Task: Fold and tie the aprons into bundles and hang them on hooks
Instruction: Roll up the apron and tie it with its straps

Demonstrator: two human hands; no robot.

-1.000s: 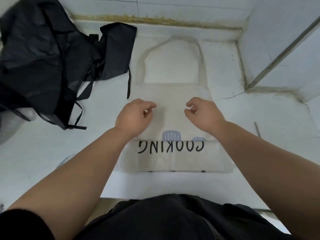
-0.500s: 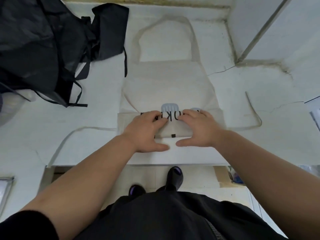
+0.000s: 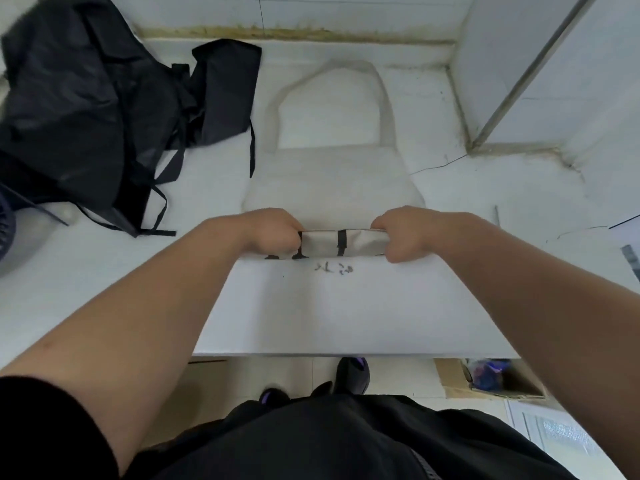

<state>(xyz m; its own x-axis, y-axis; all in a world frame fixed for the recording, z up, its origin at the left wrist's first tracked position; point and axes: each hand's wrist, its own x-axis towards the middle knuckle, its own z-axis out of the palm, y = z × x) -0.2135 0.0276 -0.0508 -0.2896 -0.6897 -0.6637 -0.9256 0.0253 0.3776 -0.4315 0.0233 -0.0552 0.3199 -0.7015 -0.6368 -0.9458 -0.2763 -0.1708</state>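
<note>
As left hand and right hand grip the apron, lettering blurs.

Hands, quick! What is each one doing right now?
Left hand: closed, gripping the left end of the rolled beige apron.
Right hand: closed, gripping the right end of the same roll.

One head-worn camera looks steeply down, close over the white counter.
</note>
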